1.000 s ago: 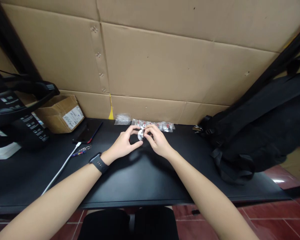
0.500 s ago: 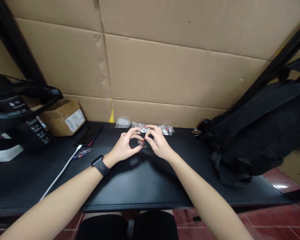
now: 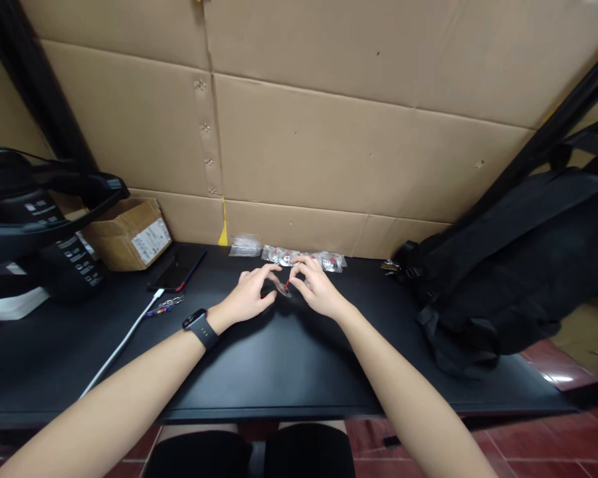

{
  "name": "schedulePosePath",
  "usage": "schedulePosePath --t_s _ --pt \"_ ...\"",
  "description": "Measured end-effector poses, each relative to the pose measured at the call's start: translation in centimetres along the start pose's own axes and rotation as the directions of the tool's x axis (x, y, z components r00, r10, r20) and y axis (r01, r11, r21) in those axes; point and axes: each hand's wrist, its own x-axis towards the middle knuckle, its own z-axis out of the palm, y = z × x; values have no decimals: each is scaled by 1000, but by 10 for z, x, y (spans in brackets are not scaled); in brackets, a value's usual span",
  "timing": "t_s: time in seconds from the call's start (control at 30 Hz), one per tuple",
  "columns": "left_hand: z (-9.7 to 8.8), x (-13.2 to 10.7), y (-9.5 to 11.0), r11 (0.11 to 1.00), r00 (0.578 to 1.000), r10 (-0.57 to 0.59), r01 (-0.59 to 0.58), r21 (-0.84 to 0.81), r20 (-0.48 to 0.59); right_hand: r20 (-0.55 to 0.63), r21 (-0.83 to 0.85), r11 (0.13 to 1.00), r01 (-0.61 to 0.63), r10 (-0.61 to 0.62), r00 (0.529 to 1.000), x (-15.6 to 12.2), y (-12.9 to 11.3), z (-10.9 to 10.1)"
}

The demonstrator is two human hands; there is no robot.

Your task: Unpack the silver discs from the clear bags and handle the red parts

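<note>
Out over the black desktop, both my hands meet around a small clear, shiny disc (image 3: pixel 283 289) with a red stem, somewhat like a suction cup. My right hand (image 3: pixel 315 287) pinches the red stem between thumb and fingertips. On the other side, the curled fingers of my left hand (image 3: pixel 249 295) touch the disc's left edge, with the thumb just below. A bit of red shows behind the left thumb, too small to name. Just beyond the hands lie several clear plastic packets (image 3: pixel 333 261) with silver and red pieces inside, partly hidden by my fingers.
Against the cardboard wall (image 3: pixel 309 153) rests a clear plastic bag (image 3: pixel 245 245). A phone (image 3: pixel 177 271) with a white cable (image 3: pixel 122 342), a keychain (image 3: pixel 165 306), an open cardboard box (image 3: pixel 129 236) and a black bottle (image 3: pixel 74 259) stand left. A black backpack (image 3: pixel 518 265) fills the right.
My left thumb has drawn back a little from the disc, and the disc has tilted flatter and sits slightly lower. The packets behind show more. The right hand keeps its pinch.
</note>
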Motion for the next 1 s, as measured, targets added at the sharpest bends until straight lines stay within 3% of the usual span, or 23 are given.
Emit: schedulePosePath --t_s 0.2,0.43,0.6,0.83,1.0 --pt "-6 -1 8 998 998 55 -55 40 6 53 -1 1000 -7 7 999 -2 2 4" --pt "-1 -2 15 999 996 21 -23 26 92 46 28 999 28 -29 998 -1 -4 3" --pt "-15 5 -11 998 998 2 -5 58 56 101 -39 999 10 -6 995 0 4 -4" --pt "-42 9 -65 955 972 -231 236 182 -46 160 -89 995 -53 66 985 -2 20 1" --pt "-44 10 -76 923 947 -310 321 212 -83 130 -91 993 -69 80 988 -1 33 -5"
